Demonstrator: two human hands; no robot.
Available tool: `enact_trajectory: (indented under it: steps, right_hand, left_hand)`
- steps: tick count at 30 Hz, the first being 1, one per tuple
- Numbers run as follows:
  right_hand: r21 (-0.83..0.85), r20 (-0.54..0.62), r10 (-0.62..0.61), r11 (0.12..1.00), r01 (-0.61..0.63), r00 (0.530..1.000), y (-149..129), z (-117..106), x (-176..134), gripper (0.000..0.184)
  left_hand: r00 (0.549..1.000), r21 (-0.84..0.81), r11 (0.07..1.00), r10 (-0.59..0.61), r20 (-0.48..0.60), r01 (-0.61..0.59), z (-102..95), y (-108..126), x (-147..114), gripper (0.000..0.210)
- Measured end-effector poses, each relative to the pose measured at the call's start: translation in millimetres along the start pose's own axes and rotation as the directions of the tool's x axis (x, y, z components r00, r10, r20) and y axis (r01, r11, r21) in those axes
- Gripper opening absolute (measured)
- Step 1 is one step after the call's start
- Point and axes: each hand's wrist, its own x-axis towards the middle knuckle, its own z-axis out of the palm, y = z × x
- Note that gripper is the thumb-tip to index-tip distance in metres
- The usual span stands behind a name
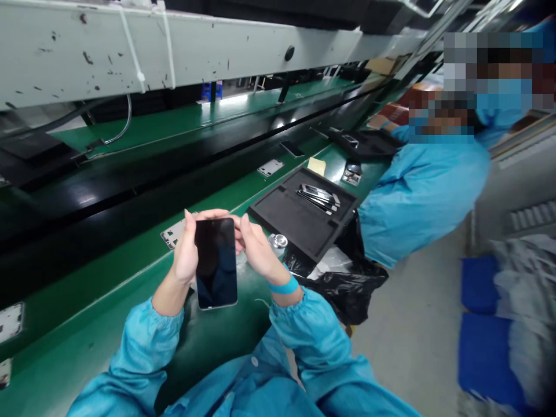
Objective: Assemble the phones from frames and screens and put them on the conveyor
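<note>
A dark-screened smartphone (216,263) is held upright above the green bench, its screen facing me. My left hand (186,255) grips its left edge, with the thumb up and fingers reaching behind the top. At its upper right edge, my right hand (256,246) has its fingers closed against the phone, the thumb raised. Behind my left hand a pale metal phone frame (169,236) lies on the bench, partly covered. Just right of my right hand stands a small silver-topped container (278,241).
A black foam tray (278,211) holds several thin phone parts (319,198). Further along lie another phone frame (270,168) and a yellow pad (317,166). A black plastic bag (347,289) hangs at the bench edge. A co-worker in blue (425,185) sits to the right.
</note>
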Motion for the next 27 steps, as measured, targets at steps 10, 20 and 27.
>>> enact_trajectory:
  steps: [10, 20, 27]
  right_hand:
    - [0.198, 0.151, 0.053, 0.977, -0.083, 0.987, -42.9, -11.3, -16.2, 0.075]
    - [0.173, 0.137, 0.144, 0.971, -0.167, 0.98, -51.4, -17.4, -13.3, 0.069]
    - [0.24, 0.063, 0.121, 0.962, -0.133, 0.991, -44.6, -4.9, -0.5, 0.075]
  left_hand:
    - [0.977, 0.103, 0.985, 0.12, 0.178, -0.139, 8.8, 12.6, -30.6, 0.062]
    - [0.979, 0.091, 0.986, 0.124, 0.162, -0.14, 20.2, 9.1, -36.1, 0.055]
    - [0.95, 0.27, 0.911, 0.31, 0.045, -0.31, 13.9, 4.3, -27.8, 0.054]
